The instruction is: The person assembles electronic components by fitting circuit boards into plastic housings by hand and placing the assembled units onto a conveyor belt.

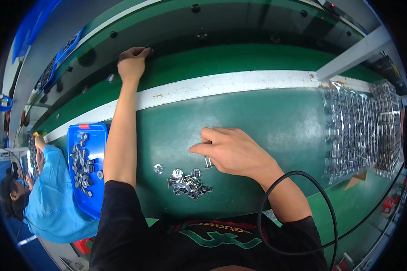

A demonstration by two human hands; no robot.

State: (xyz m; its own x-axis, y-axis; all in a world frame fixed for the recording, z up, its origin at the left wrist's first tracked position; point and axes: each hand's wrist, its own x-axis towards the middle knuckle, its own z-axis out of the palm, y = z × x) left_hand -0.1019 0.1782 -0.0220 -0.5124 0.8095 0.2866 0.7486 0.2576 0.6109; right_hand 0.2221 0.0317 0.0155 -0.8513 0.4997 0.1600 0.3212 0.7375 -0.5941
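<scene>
My left hand reaches over the dark green conveyor belt, its fingers closed in a pinch on a small dark part. Above the green work table, my right hand has its fingers curled closed. A silver pronged metal part shows just under those fingers; I cannot tell whether they grip it. Near that hand lies a loose pile of shiny metal parts, with one round silver part to its left.
A blue tray of dark round parts stands beside my left forearm. Clear plastic trays are stacked at the right. A white rail divides table from belt. A black cable loops over my right arm. A person in blue works at left.
</scene>
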